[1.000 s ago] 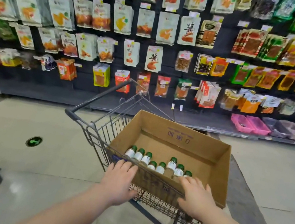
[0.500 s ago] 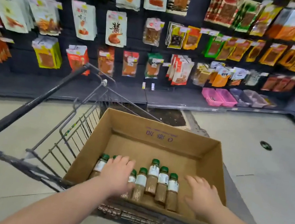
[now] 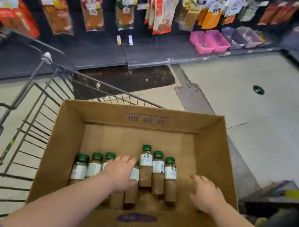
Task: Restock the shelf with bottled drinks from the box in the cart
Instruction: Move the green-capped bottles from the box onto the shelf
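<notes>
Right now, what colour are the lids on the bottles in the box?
The lids are dark green, seen best in the head view.

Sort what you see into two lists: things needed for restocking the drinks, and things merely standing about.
Needed: bottles, cardboard box, cart, left hand, right hand.
Standing about: hanging snack packets, pink baskets, green floor marker.
</notes>
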